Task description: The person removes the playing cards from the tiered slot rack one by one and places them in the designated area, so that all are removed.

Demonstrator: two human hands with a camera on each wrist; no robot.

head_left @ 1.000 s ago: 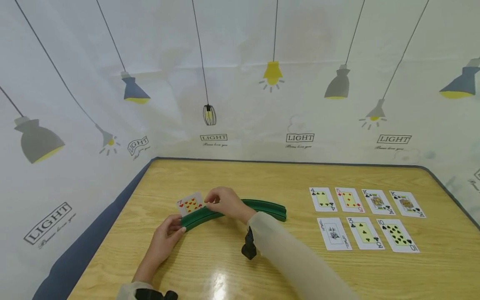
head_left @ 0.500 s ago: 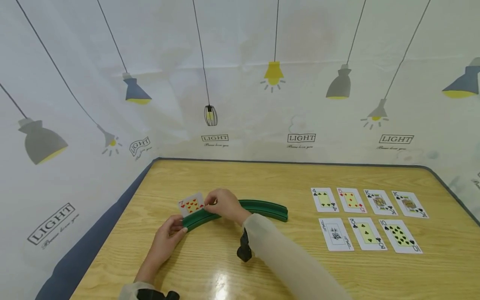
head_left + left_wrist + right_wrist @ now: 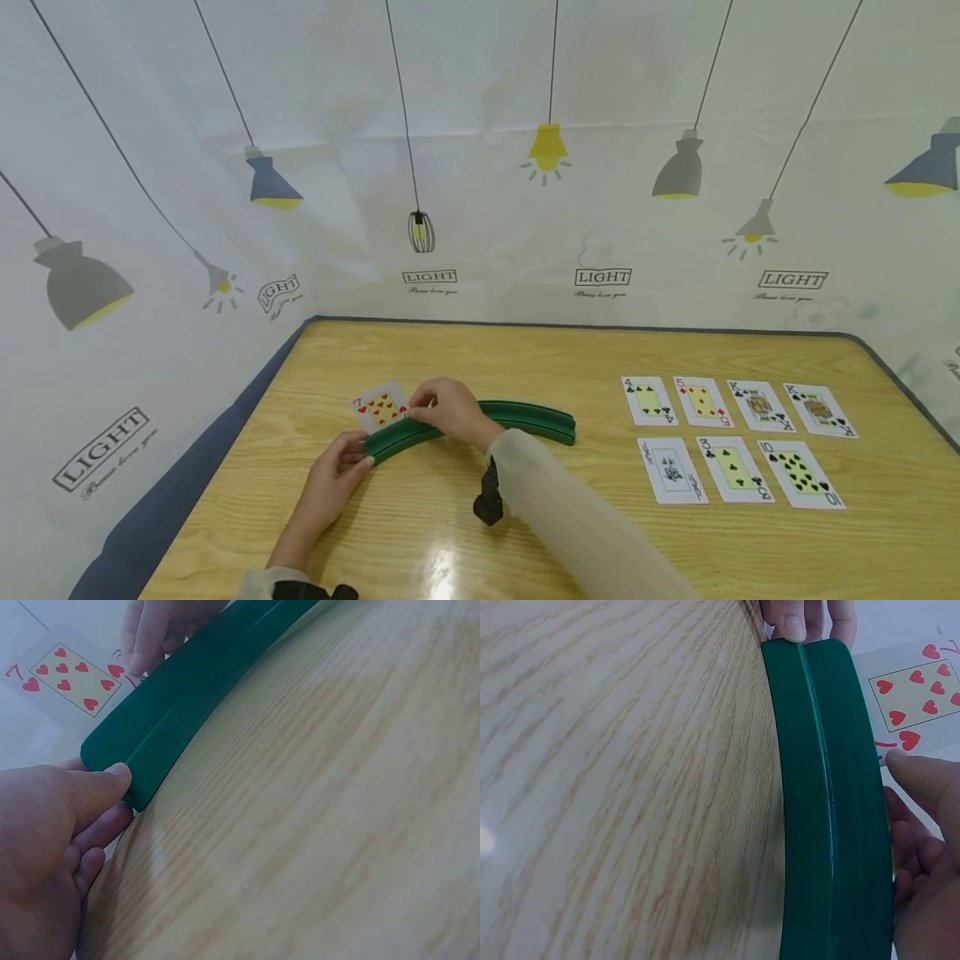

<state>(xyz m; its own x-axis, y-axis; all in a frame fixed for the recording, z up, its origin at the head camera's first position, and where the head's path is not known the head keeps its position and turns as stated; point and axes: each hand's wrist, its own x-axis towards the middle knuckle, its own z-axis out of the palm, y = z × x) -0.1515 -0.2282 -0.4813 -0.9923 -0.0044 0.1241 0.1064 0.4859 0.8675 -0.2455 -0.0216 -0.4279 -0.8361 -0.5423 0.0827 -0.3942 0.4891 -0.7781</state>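
Note:
My left hand (image 3: 335, 471) grips the near left end of a curved green card holder (image 3: 528, 417), its thumb (image 3: 105, 784) lying on the front face. Behind that end, a seven of hearts (image 3: 379, 407) stands up at a slant, face toward me. My right hand (image 3: 452, 410) reaches over the holder and pinches the card's lower right corner, thumb (image 3: 909, 766) in front. The left wrist view shows the same card (image 3: 71, 679) beyond the holder's back edge, its lower edge partly hidden there. Part of the holder's middle is hidden under my right hand.
Two rows of face-up cards lie to the right on the wooden table (image 3: 525, 350). The back row includes a four of clubs (image 3: 645, 401) and a five of diamonds (image 3: 701, 402); the front row has a joker (image 3: 672, 471). A lamp-printed curtain (image 3: 487, 192) encloses the table.
The seven of hearts has shifted slightly left and up along with my right hand's grip on it. My left hand keeps its hold on the holder's end.

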